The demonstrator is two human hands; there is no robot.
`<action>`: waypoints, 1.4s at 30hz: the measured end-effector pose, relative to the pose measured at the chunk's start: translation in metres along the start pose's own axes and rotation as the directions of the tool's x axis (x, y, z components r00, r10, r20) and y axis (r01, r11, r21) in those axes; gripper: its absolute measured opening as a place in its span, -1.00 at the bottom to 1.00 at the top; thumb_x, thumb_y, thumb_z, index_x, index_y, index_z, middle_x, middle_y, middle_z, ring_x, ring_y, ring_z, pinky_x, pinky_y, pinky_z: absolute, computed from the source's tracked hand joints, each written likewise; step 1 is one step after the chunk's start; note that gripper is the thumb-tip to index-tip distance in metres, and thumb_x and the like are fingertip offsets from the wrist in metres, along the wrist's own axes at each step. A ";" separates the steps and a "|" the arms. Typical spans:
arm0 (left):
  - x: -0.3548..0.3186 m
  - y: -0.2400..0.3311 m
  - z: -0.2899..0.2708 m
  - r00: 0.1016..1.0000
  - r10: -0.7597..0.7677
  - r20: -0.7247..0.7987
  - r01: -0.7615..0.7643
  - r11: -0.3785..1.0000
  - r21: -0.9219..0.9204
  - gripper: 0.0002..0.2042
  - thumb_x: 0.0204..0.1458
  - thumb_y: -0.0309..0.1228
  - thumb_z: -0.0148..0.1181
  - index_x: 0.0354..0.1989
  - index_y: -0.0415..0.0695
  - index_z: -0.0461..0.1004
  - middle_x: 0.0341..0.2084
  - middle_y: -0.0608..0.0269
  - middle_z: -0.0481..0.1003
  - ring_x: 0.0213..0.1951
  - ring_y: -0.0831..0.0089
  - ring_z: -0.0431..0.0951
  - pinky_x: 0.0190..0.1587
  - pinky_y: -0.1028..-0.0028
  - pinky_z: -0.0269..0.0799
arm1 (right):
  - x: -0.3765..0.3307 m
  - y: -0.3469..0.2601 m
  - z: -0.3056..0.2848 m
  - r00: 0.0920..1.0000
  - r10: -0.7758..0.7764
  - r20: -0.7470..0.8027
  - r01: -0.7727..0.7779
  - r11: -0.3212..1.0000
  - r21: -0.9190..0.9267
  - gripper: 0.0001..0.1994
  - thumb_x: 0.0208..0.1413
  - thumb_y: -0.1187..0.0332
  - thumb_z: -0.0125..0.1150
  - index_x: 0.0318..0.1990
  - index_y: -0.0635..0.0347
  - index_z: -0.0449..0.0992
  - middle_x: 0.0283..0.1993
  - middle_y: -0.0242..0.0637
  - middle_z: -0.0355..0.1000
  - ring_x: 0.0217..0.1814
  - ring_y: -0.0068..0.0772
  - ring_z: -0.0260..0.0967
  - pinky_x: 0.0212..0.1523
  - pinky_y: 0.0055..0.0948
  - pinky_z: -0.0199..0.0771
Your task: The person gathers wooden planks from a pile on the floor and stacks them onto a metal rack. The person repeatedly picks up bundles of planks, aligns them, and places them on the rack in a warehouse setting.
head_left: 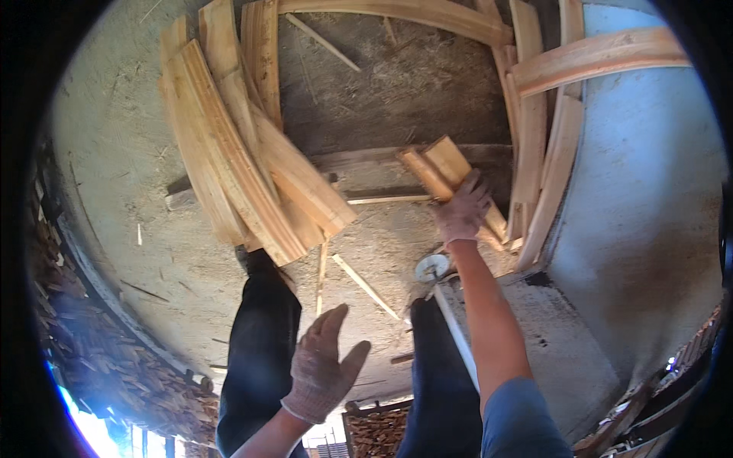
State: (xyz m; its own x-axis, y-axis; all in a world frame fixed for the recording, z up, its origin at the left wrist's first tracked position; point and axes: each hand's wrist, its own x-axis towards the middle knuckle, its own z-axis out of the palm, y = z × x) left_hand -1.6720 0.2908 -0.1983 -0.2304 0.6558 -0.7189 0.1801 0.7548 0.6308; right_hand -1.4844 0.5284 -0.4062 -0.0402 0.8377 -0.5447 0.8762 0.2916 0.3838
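Note:
My right hand (463, 210), in a knitted work glove, is closed over short wooden boards (447, 159) that lie aslant near the right-hand stack. Its fingers are partly hidden against the wood. My left hand (324, 368), gloved the same way, is in the air in front of my legs, holding nothing, with thumb and fingers apart. Ahead of it and to the left, a pile of long wooden boards (229, 153) rests at an angle, its near end beside my left leg.
Several more boards (527, 153) are stacked at the right, one lying across their top (603, 59). A pale metal surface (641, 175) rises beside them, and a round metal disc (432, 267) is near my right leg. Thin wood strips (366, 286) litter the concrete floor (183, 290).

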 end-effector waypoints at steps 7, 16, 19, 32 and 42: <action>-0.003 0.003 -0.001 0.994 -0.096 0.046 0.096 0.995 0.000 -0.40 0.04 -0.29 0.37 0.24 -0.27 0.35 0.04 -0.19 0.49 0.08 -0.06 0.53 0.12 0.19 0.46 | 0.052 0.049 0.014 0.946 -0.283 -0.156 0.315 0.916 0.247 -0.40 -0.16 -0.05 0.47 -0.07 0.20 0.48 -0.08 0.02 0.49 0.01 0.08 0.47 0.02 -0.08 0.51; -0.001 0.002 0.001 0.979 -0.174 0.109 0.172 0.985 0.036 -0.36 0.10 -0.12 0.31 0.26 -0.26 0.31 0.09 -0.18 0.48 0.09 -0.08 0.53 0.12 0.15 0.47 | 0.018 -0.002 -0.053 0.857 -0.516 0.019 0.413 0.707 0.574 -0.31 -0.19 0.07 0.56 0.03 0.32 0.40 -0.09 0.00 0.54 0.00 -0.10 0.53 0.02 -0.10 0.55; -0.007 -0.004 0.010 0.979 -0.179 0.099 0.180 0.984 -0.002 -0.38 0.11 -0.11 0.29 0.26 -0.24 0.32 0.11 -0.17 0.46 0.10 -0.08 0.52 0.13 0.14 0.46 | -0.011 -0.084 -0.151 0.764 -0.520 0.382 0.332 0.825 0.458 -0.42 -0.19 0.05 0.55 -0.12 0.28 0.48 -0.14 -0.04 0.53 -0.16 -0.24 0.49 -0.10 -0.25 0.55; 0.007 -0.020 -0.014 0.981 -0.123 -0.152 0.106 0.988 -0.116 -0.43 0.09 -0.24 0.34 0.24 -0.22 0.34 -0.06 -0.11 0.53 -0.01 0.06 0.57 0.04 0.18 0.49 | -0.031 -0.283 -0.155 0.893 -0.450 0.027 0.178 0.407 0.896 -0.61 0.14 0.08 0.24 -0.18 0.32 0.55 -0.41 -0.15 0.50 -0.37 -0.25 0.44 -0.20 -0.22 0.51; 0.027 -0.049 -0.052 0.834 -0.238 -0.499 0.018 0.914 -0.405 -0.46 0.07 -0.33 0.34 0.22 -0.23 0.37 -0.09 -0.12 0.55 -0.09 0.05 0.60 -0.04 0.17 0.53 | -0.103 -0.128 -0.120 0.758 -0.469 0.453 0.012 0.705 0.709 -0.30 0.25 -0.18 0.14 0.12 0.43 0.48 0.04 0.08 0.53 0.14 -0.18 0.46 0.10 -0.26 0.42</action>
State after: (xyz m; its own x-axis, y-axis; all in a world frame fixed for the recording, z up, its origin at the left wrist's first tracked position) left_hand -1.7373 0.2708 -0.2337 -0.7119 0.3594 -0.6034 -0.2272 0.6951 0.6821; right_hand -1.6505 0.4606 -0.3100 -0.2241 0.2894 -0.9306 0.9576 -0.1118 -0.2654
